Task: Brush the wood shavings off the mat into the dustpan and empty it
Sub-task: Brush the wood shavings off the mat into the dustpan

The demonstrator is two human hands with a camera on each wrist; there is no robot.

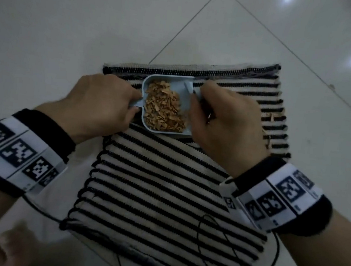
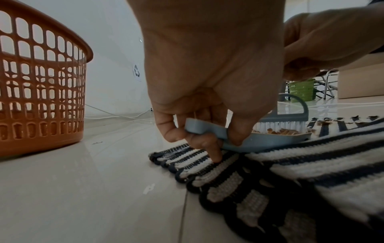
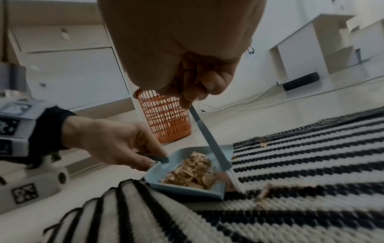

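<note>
The striped mat [image 1: 165, 185] lies on the tiled floor [image 1: 62, 25], with bare tile around every edge of it seen from the head view. One pale-blue dustpan [image 1: 185, 97] sits on the mat close to its far edge and toward its left side, its open mouth facing the right side of the mat. The left hand [image 1: 100, 102] has its grip closed on the dustpan handle [image 2: 207, 129], thumb and fingers curled round it, one fingertip touching the mat's looped left edge. The right hand [image 1: 226, 125] has its grip closed around one blue brush [image 2: 290, 118]; the white bristles stand at the dustpan's mouth, against the heap of wood shavings [image 1: 164, 108] that fills most of the pan.

A few loose shavings [image 1: 272, 116] lie on the mat near its right edge, and one more near the far edge in the right wrist view. The near half of the mat is bare stripes.

One orange basket [image 2: 41, 82] with a slotted wall stands on the floor off the mat's left edge, apart from it, with open tile between. A green crate [image 2: 302, 89] and pale furniture stand well beyond the mat. Thin black cables [image 1: 202, 242] from the wristbands cross the mat's near corner. White cords trail along the floor by the wall.
</note>
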